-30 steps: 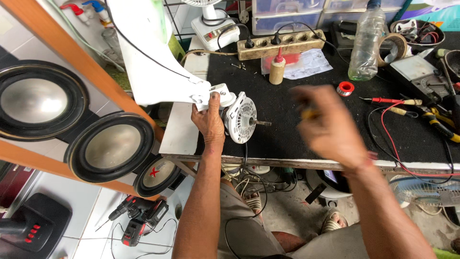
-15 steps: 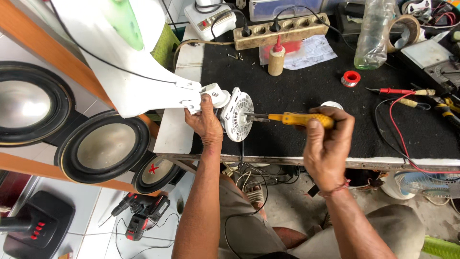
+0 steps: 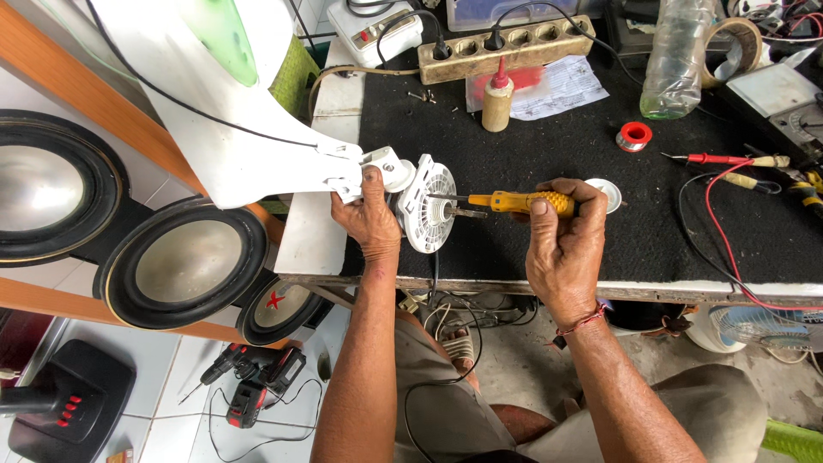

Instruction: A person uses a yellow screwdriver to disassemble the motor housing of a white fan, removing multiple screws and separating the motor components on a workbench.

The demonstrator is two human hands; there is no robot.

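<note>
Since half a second ago, little shift: right hand (image 3: 561,249) still grips yellow screwdriver (image 3: 519,202), tip at white fan motor housing (image 3: 426,204). Left hand (image 3: 367,214) stays closed around housing at the black counter's (image 3: 557,146) front-left edge.

Both forearms are showing bare, with no sleeves reaching into the lower middle of the frame. The left hand (image 3: 370,219) is wearing nothing. The right hand (image 3: 561,249) is wearing a thin red string bracelet (image 3: 581,323) at the wrist. Grey shorts (image 3: 651,429) are covering the lap at the bottom.
</note>
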